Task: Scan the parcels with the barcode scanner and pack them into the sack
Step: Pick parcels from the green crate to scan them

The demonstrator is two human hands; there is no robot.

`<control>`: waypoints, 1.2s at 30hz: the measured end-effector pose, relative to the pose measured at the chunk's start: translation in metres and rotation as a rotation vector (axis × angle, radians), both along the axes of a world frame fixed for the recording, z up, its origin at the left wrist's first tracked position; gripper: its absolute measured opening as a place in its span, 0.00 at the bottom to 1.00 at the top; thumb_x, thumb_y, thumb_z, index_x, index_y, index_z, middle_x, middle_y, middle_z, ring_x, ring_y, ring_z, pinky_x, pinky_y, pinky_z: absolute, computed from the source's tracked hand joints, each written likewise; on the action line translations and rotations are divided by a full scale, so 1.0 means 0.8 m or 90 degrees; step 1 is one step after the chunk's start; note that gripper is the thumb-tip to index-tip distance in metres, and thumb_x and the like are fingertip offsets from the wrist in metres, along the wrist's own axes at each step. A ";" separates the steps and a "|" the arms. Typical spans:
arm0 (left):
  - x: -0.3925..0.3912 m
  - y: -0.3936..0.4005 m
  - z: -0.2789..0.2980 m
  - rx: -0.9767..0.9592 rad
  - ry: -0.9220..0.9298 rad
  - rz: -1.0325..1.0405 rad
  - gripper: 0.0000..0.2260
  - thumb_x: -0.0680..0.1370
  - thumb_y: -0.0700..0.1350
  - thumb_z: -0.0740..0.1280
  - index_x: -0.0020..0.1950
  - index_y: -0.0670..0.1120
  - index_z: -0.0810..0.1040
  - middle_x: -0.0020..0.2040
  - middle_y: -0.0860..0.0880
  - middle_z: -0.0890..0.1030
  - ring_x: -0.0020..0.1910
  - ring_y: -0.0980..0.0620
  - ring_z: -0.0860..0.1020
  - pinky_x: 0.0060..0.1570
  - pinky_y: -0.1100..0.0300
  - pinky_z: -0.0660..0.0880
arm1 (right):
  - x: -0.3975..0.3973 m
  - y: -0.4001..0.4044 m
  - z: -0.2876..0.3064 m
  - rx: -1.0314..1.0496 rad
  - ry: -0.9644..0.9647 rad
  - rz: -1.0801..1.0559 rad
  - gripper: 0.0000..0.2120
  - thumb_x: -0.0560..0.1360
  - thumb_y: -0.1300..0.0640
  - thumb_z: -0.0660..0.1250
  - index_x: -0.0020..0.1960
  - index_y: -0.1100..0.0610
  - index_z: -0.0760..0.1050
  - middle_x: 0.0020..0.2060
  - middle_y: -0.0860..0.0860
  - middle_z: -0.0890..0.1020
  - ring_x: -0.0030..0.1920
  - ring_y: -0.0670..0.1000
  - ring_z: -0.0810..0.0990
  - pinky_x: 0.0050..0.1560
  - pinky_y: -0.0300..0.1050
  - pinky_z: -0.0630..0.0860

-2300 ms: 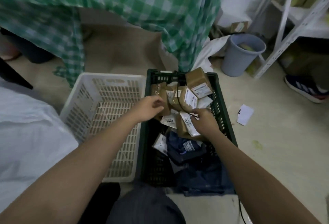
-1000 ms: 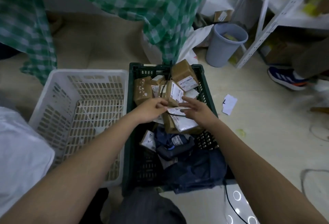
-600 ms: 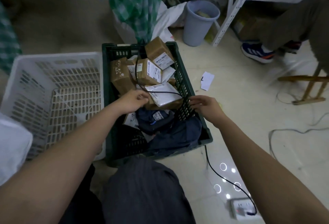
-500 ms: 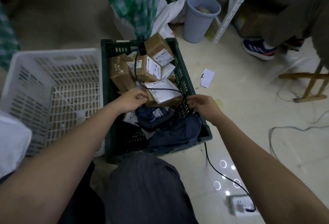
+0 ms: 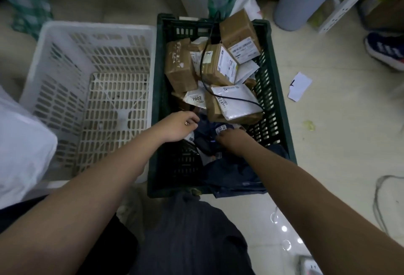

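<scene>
Hands meet low in the green crate (image 5: pixel 276 91), over the dark poly-bag parcel (image 5: pixel 209 141) at its near end. Left hand (image 5: pixel 178 127) sits at the parcel's left edge, fingers curled downward; whether they pinch the bag or the small white label beside it cannot be told. Right hand (image 5: pixel 232 141) rests on the parcel's right side, fingertips hidden against the dark film, grip likewise unclear. The parcel lies directly between and beneath both hands, roughly equidistant, its long axis running toward the viewer. Judgement: a two-handed lift is in preparation. Beyond the hands, brown boxed parcels (image 5: pixel 218 66) fill the crate's far half, a black cable (image 5: pixel 203 71) draped across them. No scanner is visible. White basket (image 5: pixel 41 60) stands left, touching the crate.
</scene>
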State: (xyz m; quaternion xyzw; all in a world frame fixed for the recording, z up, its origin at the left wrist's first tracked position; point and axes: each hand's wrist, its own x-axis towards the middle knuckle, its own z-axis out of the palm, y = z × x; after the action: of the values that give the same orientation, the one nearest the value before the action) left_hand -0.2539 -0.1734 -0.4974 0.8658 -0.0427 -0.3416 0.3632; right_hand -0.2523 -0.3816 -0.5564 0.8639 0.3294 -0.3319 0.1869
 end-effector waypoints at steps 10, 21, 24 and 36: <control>0.016 0.001 -0.005 -0.091 -0.057 0.116 0.09 0.81 0.44 0.62 0.60 0.50 0.76 0.55 0.50 0.79 0.54 0.53 0.77 0.55 0.60 0.72 | -0.007 -0.009 0.023 0.070 -0.015 0.009 0.26 0.79 0.63 0.59 0.75 0.60 0.58 0.66 0.62 0.69 0.63 0.62 0.72 0.51 0.54 0.73; 0.022 -0.019 0.024 -0.136 -0.117 0.251 0.08 0.82 0.42 0.60 0.58 0.48 0.77 0.56 0.49 0.80 0.55 0.51 0.78 0.58 0.58 0.72 | -0.011 -0.071 0.110 0.681 -0.089 -0.507 0.25 0.73 0.60 0.69 0.68 0.59 0.66 0.60 0.58 0.73 0.61 0.57 0.72 0.59 0.48 0.70; 0.024 -0.054 0.009 -0.061 -0.123 0.178 0.10 0.80 0.44 0.64 0.59 0.44 0.79 0.57 0.47 0.80 0.58 0.49 0.77 0.56 0.60 0.71 | 0.002 -0.080 0.123 0.828 -0.091 -0.708 0.17 0.74 0.60 0.70 0.60 0.53 0.69 0.55 0.50 0.79 0.54 0.47 0.78 0.52 0.40 0.72; 0.053 -0.145 -0.048 0.092 -0.133 0.219 0.34 0.74 0.49 0.73 0.72 0.42 0.58 0.61 0.40 0.77 0.60 0.38 0.75 0.53 0.49 0.73 | 0.049 -0.070 0.090 0.876 -0.161 -0.898 0.06 0.76 0.52 0.69 0.44 0.49 0.72 0.35 0.46 0.77 0.39 0.49 0.77 0.43 0.45 0.74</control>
State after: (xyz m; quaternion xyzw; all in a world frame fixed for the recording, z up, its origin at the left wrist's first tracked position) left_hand -0.2113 -0.2891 -0.5354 0.9148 0.0929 -0.1848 0.3469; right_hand -0.2128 -0.4375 -0.4847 0.8115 -0.1614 -0.0092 -0.5615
